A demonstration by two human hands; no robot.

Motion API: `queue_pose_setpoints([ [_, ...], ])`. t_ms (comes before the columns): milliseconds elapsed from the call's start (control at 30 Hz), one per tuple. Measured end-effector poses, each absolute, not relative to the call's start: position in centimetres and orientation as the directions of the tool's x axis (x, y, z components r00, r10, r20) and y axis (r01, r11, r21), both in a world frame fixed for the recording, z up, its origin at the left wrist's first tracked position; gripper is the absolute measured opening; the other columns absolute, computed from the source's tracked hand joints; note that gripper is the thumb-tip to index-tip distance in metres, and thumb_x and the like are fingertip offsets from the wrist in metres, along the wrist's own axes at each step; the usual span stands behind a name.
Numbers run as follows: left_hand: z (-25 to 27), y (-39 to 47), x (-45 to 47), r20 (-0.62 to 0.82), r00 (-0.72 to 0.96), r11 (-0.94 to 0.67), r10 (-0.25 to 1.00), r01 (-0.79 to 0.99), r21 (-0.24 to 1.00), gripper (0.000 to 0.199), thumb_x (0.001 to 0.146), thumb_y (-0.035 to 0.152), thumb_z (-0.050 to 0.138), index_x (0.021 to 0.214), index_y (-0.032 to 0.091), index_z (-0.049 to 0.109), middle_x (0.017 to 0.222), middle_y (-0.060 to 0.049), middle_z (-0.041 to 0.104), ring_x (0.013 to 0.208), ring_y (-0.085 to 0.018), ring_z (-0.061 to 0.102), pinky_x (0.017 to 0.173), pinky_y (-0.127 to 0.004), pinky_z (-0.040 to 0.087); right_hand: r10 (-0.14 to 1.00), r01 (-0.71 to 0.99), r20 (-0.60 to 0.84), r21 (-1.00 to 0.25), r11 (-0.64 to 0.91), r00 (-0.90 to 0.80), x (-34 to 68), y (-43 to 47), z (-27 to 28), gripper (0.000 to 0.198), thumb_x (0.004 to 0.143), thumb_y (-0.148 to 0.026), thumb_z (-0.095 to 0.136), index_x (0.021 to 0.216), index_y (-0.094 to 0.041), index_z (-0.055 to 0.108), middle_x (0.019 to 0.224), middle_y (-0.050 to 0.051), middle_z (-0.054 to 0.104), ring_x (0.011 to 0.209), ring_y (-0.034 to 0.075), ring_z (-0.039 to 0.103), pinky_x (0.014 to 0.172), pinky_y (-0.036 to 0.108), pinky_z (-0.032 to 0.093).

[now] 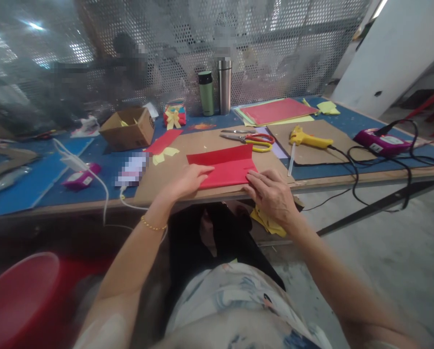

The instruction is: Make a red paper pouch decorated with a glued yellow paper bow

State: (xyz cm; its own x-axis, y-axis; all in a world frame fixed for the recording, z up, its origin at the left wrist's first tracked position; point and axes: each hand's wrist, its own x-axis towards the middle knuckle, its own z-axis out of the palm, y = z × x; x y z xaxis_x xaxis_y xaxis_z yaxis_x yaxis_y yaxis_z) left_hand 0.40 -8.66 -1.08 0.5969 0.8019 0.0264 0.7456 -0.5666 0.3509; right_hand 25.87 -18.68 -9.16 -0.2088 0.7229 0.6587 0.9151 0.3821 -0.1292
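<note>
A sheet of red paper point(224, 173) lies on a brown cardboard sheet at the table's front edge, creased lengthwise, with its far part standing up. My left hand point(190, 181) rests on the paper's left end, fingers stretched out flat. At the right end, my right hand point(271, 191) has its fingertips on top of the paper and its thumb at the front edge, pinching it there. Just behind the paper lie scissors with red handles point(262, 138) and another pair with yellow handles point(258, 144).
Right of my hands are a yellow glue gun point(311, 138) with a glue stick, and a purple power strip point(382, 141) with looping black cords. A cardboard box point(128, 130), a green tumbler point(206, 94) and a steel flask point(224, 87) stand behind. A red stool point(24, 295) is at lower left.
</note>
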Motion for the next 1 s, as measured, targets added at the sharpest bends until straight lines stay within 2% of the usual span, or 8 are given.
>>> queue_pose_setpoints([
  [233,0.2,-9.6,1.0,-0.056,0.561,-0.518,0.826,0.794,0.318,0.047,0.101,0.022,0.049,0.143,0.022,0.068,0.149,-0.009,0.065,0.138,-0.030,0.061,0.119,-0.043,0.042,0.646,0.920,0.717,-0.017,0.392,-0.262,26.1,-18.1,-9.1,0.035,0.105,-0.040,0.055,0.123,-0.015,0.073,0.126,0.012,0.078,0.098,0.029,0.061,0.089,0.044,0.042],
  [400,0.4,-9.6,1.1,-0.063,0.523,-0.485,0.850,0.824,0.293,0.046,0.101,0.026,0.050,0.143,0.022,0.069,0.130,-0.012,0.077,0.115,-0.029,0.071,0.105,-0.040,0.049,0.580,0.934,0.774,0.040,0.355,-0.253,25.7,-18.4,-9.6,0.027,0.104,-0.036,0.060,0.117,-0.015,0.073,0.118,0.011,0.080,0.097,0.029,0.059,0.087,0.042,0.038],
  [500,0.3,-9.3,1.2,-0.057,0.509,-0.476,0.859,0.833,0.282,0.044,0.100,0.027,0.052,0.140,0.024,0.071,0.115,-0.012,0.081,0.100,-0.026,0.071,0.095,-0.037,0.051,0.562,0.943,0.788,0.066,0.327,-0.250,25.5,-18.6,-9.7,0.025,0.104,-0.035,0.061,0.114,-0.016,0.072,0.114,0.010,0.080,0.096,0.028,0.057,0.087,0.041,0.036],
  [567,0.2,-9.3,1.2,-0.057,0.499,-0.466,0.865,0.840,0.279,0.043,0.100,0.027,0.054,0.139,0.025,0.072,0.112,-0.011,0.082,0.096,-0.025,0.071,0.092,-0.036,0.051,0.559,0.949,0.793,0.074,0.308,-0.243,25.4,-18.6,-9.8,0.025,0.104,-0.036,0.060,0.113,-0.016,0.072,0.112,0.011,0.080,0.095,0.027,0.057,0.087,0.041,0.036],
  [700,0.2,-9.4,1.2,-0.057,0.488,-0.454,0.871,0.844,0.288,0.044,0.099,0.026,0.055,0.140,0.026,0.071,0.121,-0.011,0.080,0.104,-0.025,0.070,0.095,-0.036,0.049,0.594,0.961,0.773,0.076,0.266,-0.225,25.3,-18.6,-9.8,0.028,0.106,-0.039,0.055,0.108,-0.017,0.072,0.108,0.012,0.078,0.094,0.027,0.055,0.087,0.041,0.034],
  [800,0.2,-9.5,1.2,-0.066,0.485,-0.446,0.872,0.844,0.297,0.044,0.100,0.026,0.055,0.141,0.026,0.070,0.120,-0.011,0.080,0.104,-0.026,0.070,0.096,-0.037,0.049,0.614,0.967,0.759,0.079,0.242,-0.216,25.3,-18.7,-9.8,0.031,0.106,-0.041,0.053,0.102,-0.018,0.072,0.100,0.013,0.075,0.091,0.027,0.053,0.086,0.041,0.035],
  [1000,0.2,-9.5,1.1,-0.063,0.481,-0.442,0.874,0.843,0.306,0.044,0.101,0.026,0.055,0.142,0.026,0.069,0.130,-0.011,0.077,0.116,-0.028,0.069,0.103,-0.040,0.049,0.616,0.965,0.755,0.085,0.248,-0.225,25.5,-19.0,-9.8,0.030,0.107,-0.038,0.052,0.109,-0.017,0.072,0.101,0.012,0.073,0.093,0.027,0.051,0.085,0.040,0.035],
])
